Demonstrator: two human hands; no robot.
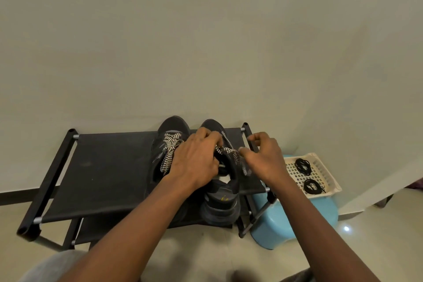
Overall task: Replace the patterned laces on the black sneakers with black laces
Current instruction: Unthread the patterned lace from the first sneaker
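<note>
Two black sneakers stand side by side on the top shelf of a black shoe rack point(107, 167). The left sneaker point(168, 130) still carries its black-and-white patterned lace point(169, 149), tied in a bow. My left hand point(196, 160) lies over the right sneaker point(224, 192) and pinches its patterned lace point(231, 151) near the tongue. My right hand point(263, 158) pinches the same lace's other strand, whose free end hangs over the shoe's side. Two coiled black laces point(302, 165) point(312, 186) lie in a cream basket point(320, 167) to the right.
The basket sits on a light blue plastic stool point(274, 224) beside the rack's right end. A pale wall rises right behind the rack. The floor is pale glossy tile. A lower shelf of the rack shows beneath the top one. My grey-clad knee shows at the bottom left.
</note>
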